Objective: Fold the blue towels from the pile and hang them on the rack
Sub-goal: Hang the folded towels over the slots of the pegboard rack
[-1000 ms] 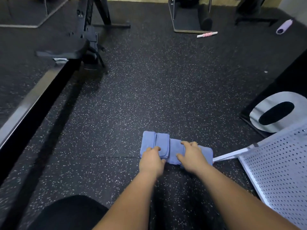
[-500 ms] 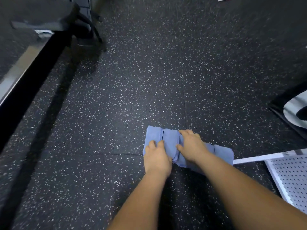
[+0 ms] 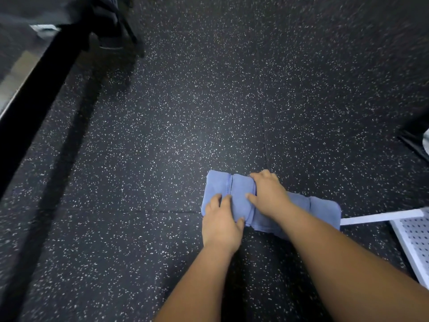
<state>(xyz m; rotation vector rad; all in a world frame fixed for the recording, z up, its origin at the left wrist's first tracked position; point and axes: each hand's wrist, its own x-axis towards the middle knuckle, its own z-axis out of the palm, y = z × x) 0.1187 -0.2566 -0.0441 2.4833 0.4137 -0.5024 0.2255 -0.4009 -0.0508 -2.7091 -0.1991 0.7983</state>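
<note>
A folded blue towel (image 3: pixel 240 194) lies on the dark speckled floor, with several layers stacked at its left end and a thinner flap trailing right. My left hand (image 3: pixel 221 220) presses down on the towel's near left part, thumb against the fold edge. Just right of it, my right hand (image 3: pixel 269 196) sits on the middle, its fingers curled over the far edge and its thumb on top of the folded layer. The white perforated rack (image 3: pixel 415 238) lies at the right edge, its white bar (image 3: pixel 380 217) reaching to the towel's right end.
The speckled rubber floor (image 3: pixel 185 112) stretches ahead. A black machine rail (image 3: pixel 34 108) runs along the left, with its base (image 3: pixel 111 26) at the top left. A dark object (image 3: pixel 415 138) sits at the right edge.
The view has tilted down and drawn closer. Both hands have shifted left along the towel, uncovering its right end, and the right hand now curls over the stacked fold.
</note>
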